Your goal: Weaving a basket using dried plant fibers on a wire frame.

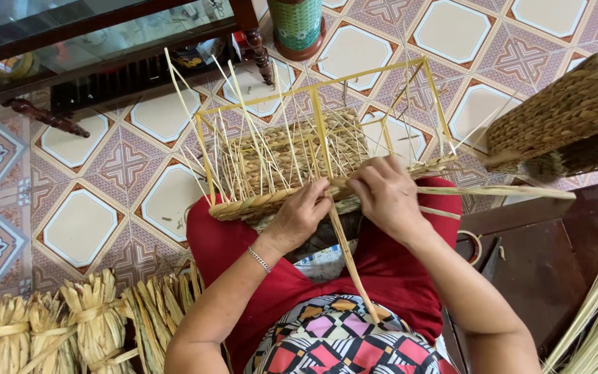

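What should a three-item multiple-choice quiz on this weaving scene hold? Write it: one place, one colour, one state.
1. Where is the finished woven straw basket?
A. upper right
B. lower left
C. on the lap

2. What colour is the thin rectangular wire frame?
A. blue
B. yellow
C. black

3. How does the half-woven straw basket stand?
A. complete, lidded
B. upright strands still loose
C. flattened

A: it sits at the right edge by the dark wooden stool.
B: the bars are yellow.
B: strands stick up while left hand and right hand pinch its rim.
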